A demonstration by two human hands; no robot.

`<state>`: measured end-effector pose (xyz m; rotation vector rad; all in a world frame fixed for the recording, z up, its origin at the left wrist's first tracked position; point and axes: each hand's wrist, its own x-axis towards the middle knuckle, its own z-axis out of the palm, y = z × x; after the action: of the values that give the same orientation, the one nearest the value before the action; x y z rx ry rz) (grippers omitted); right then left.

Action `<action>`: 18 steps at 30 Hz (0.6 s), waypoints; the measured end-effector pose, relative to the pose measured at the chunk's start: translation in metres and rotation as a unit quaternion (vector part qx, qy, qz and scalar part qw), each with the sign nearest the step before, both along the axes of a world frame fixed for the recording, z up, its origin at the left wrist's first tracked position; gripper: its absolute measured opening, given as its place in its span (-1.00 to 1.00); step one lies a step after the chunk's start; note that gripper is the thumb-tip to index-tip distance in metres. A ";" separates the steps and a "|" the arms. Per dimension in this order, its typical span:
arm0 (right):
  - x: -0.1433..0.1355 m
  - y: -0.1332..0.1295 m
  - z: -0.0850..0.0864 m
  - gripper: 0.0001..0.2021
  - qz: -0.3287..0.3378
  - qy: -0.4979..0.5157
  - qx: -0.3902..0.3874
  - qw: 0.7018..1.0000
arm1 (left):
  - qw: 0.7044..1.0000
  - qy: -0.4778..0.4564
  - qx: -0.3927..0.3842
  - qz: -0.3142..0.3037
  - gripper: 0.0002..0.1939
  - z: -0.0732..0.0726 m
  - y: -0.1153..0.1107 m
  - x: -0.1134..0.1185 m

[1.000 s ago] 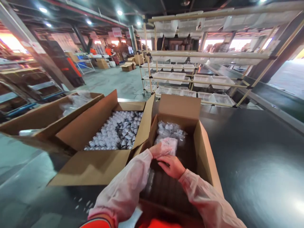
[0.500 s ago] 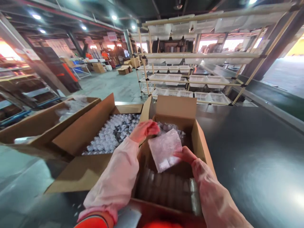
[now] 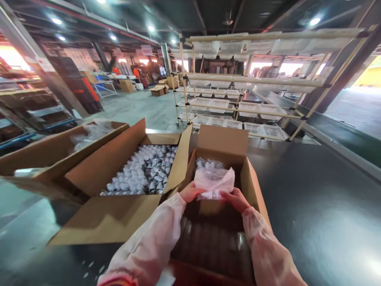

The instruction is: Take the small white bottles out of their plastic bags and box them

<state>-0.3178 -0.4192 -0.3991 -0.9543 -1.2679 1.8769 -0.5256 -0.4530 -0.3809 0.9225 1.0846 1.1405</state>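
My left hand [image 3: 192, 192] and my right hand [image 3: 236, 198] pinch the near corners of a translucent bubble-wrap bag [image 3: 216, 180], with whitish contents at its lower edge. The bag is held over an open cardboard box [image 3: 253, 178]. Behind it, at the far end of that box, lie wrapped items in clear plastic [image 3: 205, 163]. Rows of plastic-wrapped items [image 3: 208, 238] fill the near part, dim in shadow. To the left, a second open carton [image 3: 104, 167] holds many small silvery-white pieces [image 3: 143, 171].
A third carton [image 3: 56, 153] with clear plastic film [image 3: 92, 135] stands at far left. The dark tabletop [image 3: 312, 198] extends right. Beyond is a pipe rack [image 3: 258, 81] with white baskets. A conveyor [image 3: 354, 135] runs along the right, and people in orange are in the distance.
My left hand has come down from above the bag to grip its left corner. The bag has turned from tilted to nearly level. The head view has shifted slightly up.
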 end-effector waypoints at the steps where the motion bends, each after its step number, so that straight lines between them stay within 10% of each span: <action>1: -0.001 0.000 -0.002 -0.58 -0.003 0.001 -0.017 1.000 | 0.999 0.024 0.017 -0.022 -0.58 0.002 -0.002 -0.003; 10: -0.001 0.003 -0.002 -0.37 -0.030 0.023 0.042 0.998 | 0.989 0.110 0.084 0.051 -0.63 -0.007 0.003 -0.005; 18: -0.005 0.007 -0.010 -0.50 -0.028 -0.058 0.009 0.998 | 0.961 0.212 0.177 -0.030 -0.57 0.008 -0.007 -0.003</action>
<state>-0.3231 -0.4124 -0.4095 -1.0923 -1.3095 1.7864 -0.5288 -0.4604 -0.3729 1.5240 1.1996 1.1347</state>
